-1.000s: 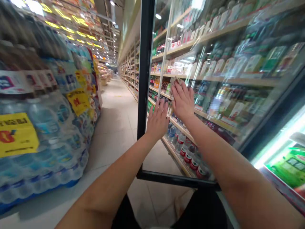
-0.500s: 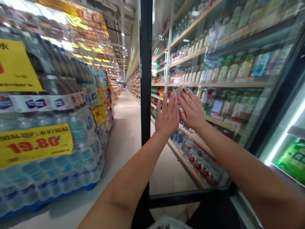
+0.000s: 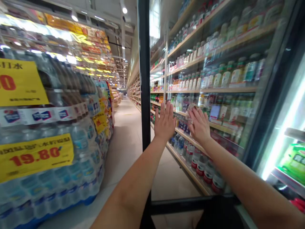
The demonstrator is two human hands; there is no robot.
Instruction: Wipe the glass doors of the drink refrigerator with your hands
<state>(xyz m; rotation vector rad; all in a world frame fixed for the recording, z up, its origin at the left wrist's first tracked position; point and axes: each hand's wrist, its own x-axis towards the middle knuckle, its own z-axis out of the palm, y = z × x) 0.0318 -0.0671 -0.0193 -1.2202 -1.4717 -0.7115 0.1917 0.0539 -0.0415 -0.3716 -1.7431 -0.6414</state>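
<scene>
A glass door [image 3: 181, 178] with a black frame stands open in front of me. My left hand [image 3: 165, 123] lies flat on the glass with its fingers stretched upward, holding nothing. To the right of it, my right hand [image 3: 199, 124] presses a crumpled, light-coloured cloth [image 3: 190, 117] against the pane. Most of the cloth is hidden under the fingers. The two hands are apart, at about the same height.
Stacked packs of bottled water [image 3: 81, 136] with yellow price signs [image 3: 38, 156] stand on the left. An aisle floor [image 3: 126, 127] runs ahead. Shelves of bottles [image 3: 228, 78] show in the glass. A lit cooler with a green package [image 3: 294, 159] is at the right edge.
My right hand has moved right and down with the cloth, away from my left hand. The left hand stays flat on the glass, a little lower in view. The camera has tilted up slightly.
</scene>
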